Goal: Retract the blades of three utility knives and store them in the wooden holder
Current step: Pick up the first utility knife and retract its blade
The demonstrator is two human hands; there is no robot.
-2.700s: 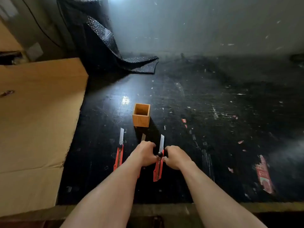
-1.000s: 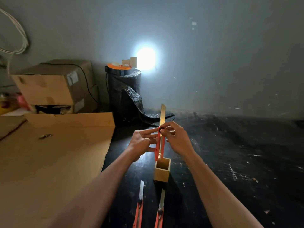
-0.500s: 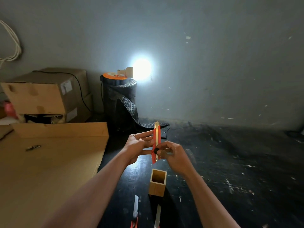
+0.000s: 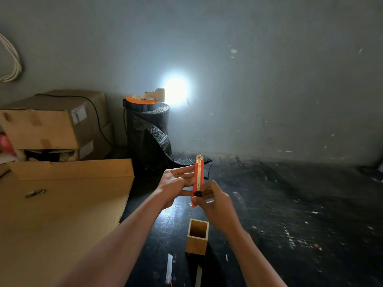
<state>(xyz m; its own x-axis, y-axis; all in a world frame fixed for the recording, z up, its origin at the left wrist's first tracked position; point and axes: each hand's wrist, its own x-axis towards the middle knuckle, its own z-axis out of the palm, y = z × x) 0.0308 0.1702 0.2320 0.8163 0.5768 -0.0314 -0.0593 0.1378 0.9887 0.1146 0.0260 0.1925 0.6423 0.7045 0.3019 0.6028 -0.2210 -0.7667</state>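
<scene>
Knife (image 4: 197,179) upright in mid-air, left hand (image 4: 176,183) pinching its upper body, right hand (image 4: 213,201) gripping its black slider. Wooden holder (image 4: 196,241) stands below, mouth unobstructed; two blades (image 4: 169,266) lie just beside its near edge.

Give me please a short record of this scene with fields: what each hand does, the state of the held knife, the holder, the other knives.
left hand: steadies the upper body of the held knife, fingers stretched out
right hand: grips the lower end, thumb at the black slider
held knife: red, upright above the holder, only a short blade tip shows at the top
holder: wooden, open at the top, nothing visible inside, stands on the dark table
other knives: two blades lie extended in front of the holder, cut off by the frame edge
</scene>
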